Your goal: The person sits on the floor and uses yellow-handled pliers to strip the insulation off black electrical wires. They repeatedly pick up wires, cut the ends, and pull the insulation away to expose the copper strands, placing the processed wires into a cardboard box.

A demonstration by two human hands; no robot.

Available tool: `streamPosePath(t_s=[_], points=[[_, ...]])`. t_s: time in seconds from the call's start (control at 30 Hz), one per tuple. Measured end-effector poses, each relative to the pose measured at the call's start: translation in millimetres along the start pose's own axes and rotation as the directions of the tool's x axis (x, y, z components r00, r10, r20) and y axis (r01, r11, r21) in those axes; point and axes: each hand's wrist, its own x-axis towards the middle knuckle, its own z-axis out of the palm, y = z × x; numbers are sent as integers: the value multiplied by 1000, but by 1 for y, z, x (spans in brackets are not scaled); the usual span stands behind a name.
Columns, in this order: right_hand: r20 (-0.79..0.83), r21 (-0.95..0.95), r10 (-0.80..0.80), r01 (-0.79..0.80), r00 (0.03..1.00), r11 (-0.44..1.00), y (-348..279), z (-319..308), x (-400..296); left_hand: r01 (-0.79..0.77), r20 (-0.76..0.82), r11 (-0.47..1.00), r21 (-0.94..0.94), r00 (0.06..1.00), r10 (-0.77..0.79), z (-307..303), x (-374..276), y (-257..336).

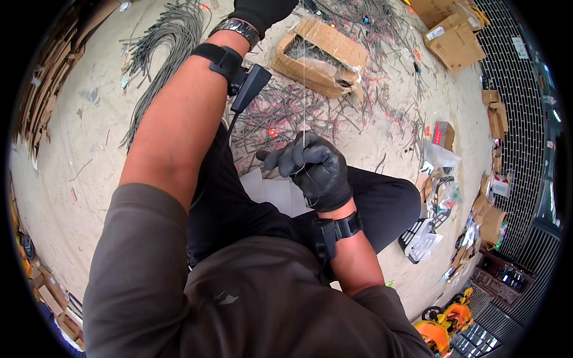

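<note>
My right hand (320, 174), in a dark grey work glove, is pinched on a thin strand (304, 89). That strand runs straight and taut up past the top edge, and a loose dark loop of it hangs below my fingers. At the top edge is my left hand (266, 13), also in a dark glove. Its fingers are cut off by the frame, so what they hold is hidden. Beyond my right hand stands a torn cardboard box (295, 76) with grey scraps inside. Cut grey and pink cable pieces (277, 112) lie around it on the floor.
A long bundle of grey cables (165, 58) lies left of my left forearm. White sheets (273, 192) rest between my legs. Cardboard cartons (454, 47) stand at upper right; flattened cardboard (49, 89) leans at far left. Packaging litter (441, 192) and orange-yellow machines (443, 322) are on the right.
</note>
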Motion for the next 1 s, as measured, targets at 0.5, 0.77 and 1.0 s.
streamPosePath(t_s=[0.5,0.77,1.0], points=[[31,-74,-93,95,995,993,36,-12,-43,145,-176,988,60,975,-132,-4,15,-46],[-149,-83,-277,267,949,960,-17,-39,-26,-163,108,953,256,984,140,-12,14,-94],[-153,-338,-603,532,783,776,-91,-43,-13,-82,624,810,-580,595,507,-20,-39,39]])
